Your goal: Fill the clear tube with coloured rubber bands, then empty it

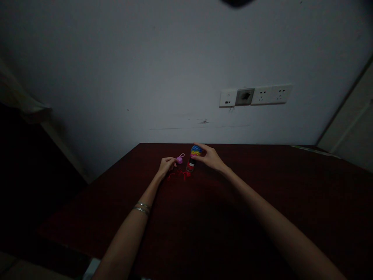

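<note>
My left hand (167, 166) pinches a small purple trinket (179, 160) with a pale loop, close above the table. Just right of it, my right hand (210, 157) curves its thumb and fingers round a small ball (196, 150) banded in blue, yellow and pink. Directly below the ball is a small clear container (190, 165) with black, white and red parts, slightly tilted; whether the two are joined I cannot tell. A red cord with a tassel-like end (184, 174) lies on the table between my hands. Dim light hides finer detail.
The dark red-brown table (233, 217) reaches back to a pale wall (175, 77). A row of sockets and switches (256, 96) is set in the wall above the table. A pale door or panel (352, 120) stands at the right.
</note>
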Demonstrator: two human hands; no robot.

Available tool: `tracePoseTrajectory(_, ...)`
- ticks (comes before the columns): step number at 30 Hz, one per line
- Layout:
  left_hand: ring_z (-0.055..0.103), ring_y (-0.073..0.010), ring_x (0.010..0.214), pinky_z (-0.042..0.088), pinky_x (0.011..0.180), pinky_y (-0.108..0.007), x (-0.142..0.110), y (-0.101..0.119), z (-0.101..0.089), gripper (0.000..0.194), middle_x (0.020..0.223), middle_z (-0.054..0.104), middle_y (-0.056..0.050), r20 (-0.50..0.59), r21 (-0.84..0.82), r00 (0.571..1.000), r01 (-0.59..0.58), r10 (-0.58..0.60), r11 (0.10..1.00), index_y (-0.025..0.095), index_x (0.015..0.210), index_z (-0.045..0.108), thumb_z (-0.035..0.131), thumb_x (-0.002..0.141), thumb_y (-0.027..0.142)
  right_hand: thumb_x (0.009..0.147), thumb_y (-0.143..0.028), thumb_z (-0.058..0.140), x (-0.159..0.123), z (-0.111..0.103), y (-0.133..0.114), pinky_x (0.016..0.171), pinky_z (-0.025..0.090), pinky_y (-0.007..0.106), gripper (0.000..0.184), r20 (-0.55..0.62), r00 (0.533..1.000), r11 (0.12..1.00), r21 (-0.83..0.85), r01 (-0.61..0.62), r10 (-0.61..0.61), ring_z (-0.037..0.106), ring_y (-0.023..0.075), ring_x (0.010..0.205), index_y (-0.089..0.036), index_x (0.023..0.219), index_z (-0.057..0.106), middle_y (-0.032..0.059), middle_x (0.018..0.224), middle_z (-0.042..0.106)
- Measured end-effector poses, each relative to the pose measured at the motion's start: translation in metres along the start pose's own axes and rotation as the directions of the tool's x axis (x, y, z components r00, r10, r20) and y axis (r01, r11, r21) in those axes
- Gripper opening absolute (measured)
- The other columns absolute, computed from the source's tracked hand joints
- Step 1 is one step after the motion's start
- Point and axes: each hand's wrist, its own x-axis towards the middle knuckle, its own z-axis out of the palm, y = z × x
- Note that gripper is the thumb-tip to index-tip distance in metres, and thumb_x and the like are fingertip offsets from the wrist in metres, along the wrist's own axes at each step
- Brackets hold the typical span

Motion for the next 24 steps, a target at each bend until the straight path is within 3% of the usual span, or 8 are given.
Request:
tracePoseTrajectory(5,0.037,-0.0056,0.036,0.022,0.036,-0.019,0.002,-0.002,0.003,0.022,0.049,0.054,0.001,-0.004,-0.048,1.0,-0.028,0.028,0.998,0.012,0.065,0.064,0.052,0.066,0.031,0.065,-0.032,0.07,0.001,-0.002,-0.001,0.085,0.046,0.035,0.061,-0.03,0.996,0.995,0.065,-0.08,0.082,0.059,0.0181,0.093,-0.018,0.122,0.052,0.007,0.106,0.064)
tracePoseTrajectory(8,0.038,-0.0058,0.036,0.022,0.035,-0.019,0.003,-0.002,0.004,0.022,0.049,0.054,0.0,-0.002,-0.077,1.0,-0.03,0.03,0.997,0.012,0.064,0.063,0.054,0.066,0.031,0.064,-0.033,0.07,0.002,-0.003,-0.002,0.065,0.053,0.031,0.067,0.01,0.979,0.961,0.189,-0.199,0.201,0.061,0.0167,0.078,-0.018,0.125,0.048,0.0067,0.098,0.065)
tracePoseTrajectory(11,0.04,-0.0061,0.037,0.023,0.034,-0.019,0.003,0.002,0.006,0.022,0.052,0.055,-0.001,0.018,-0.141,1.0,-0.007,0.009,0.99,0.011,0.068,0.064,0.055,0.067,0.031,0.063,-0.034,0.07,0.003,-0.003,-0.001,0.044,0.051,0.025,0.073,0.068,0.945,0.877,0.357,-0.322,0.319,0.06,0.0155,0.067,-0.016,0.128,0.043,0.0089,0.098,0.064)
tracePoseTrajectory(15,0.051,-0.0088,0.048,0.032,0.039,-0.019,-0.001,0.015,0.014,0.03,0.065,0.061,-0.005,0.16,-0.267,0.985,0.107,-0.065,0.958,0.01,0.081,0.064,0.059,0.07,0.037,0.059,-0.031,0.072,0.003,-0.002,0.003,0.038,0.049,0.02,0.061,0.081,0.904,0.786,0.466,-0.407,0.42,0.059,0.0128,0.062,-0.016,0.114,0.048,0.0083,0.098,0.063)
tracePoseTrajectory(18,0.058,-0.0118,0.063,0.04,0.049,-0.019,-0.009,0.029,0.022,0.037,0.078,0.064,-0.009,0.336,-0.314,0.938,0.201,-0.09,0.928,0.01,0.091,0.062,0.06,0.073,0.042,0.059,-0.028,0.071,0.003,-0.001,0.002,0.039,0.048,0.018,0.052,0.084,0.877,0.75,0.483,-0.452,0.474,0.059,0.012,0.062,-0.017,0.104,0.048,0.0072,0.095,0.063)
tracePoseTrajectory(21,0.06,-0.013,0.072,0.045,0.061,-0.023,-0.016,0.041,0.033,0.035,0.087,0.064,-0.011,0.455,-0.355,0.889,0.241,-0.058,0.903,0.01,0.093,0.062,0.064,0.072,0.038,0.061,-0.027,0.069,0.002,0.0,0.0,0.041,0.048,0.019,0.047,0.08,0.877,0.751,0.484,-0.45,0.474,0.06,0.013,0.065,-0.017,0.102,0.049,0.0087,0.1,0.063)
tracePoseTrajectory(24,0.059,-0.0116,0.068,0.046,0.064,-0.023,-0.02,0.048,0.043,0.032,0.084,0.064,-0.01,0.492,-0.379,0.869,0.272,-0.057,0.885,0.009,0.089,0.062,0.067,0.07,0.034,0.065,-0.029,0.067,0.002,0.002,-0.002,0.041,0.049,0.02,0.046,0.081,0.898,0.782,0.462,-0.418,0.432,0.061,0.014,0.066,-0.017,0.106,0.051,0.0101,0.105,0.063)
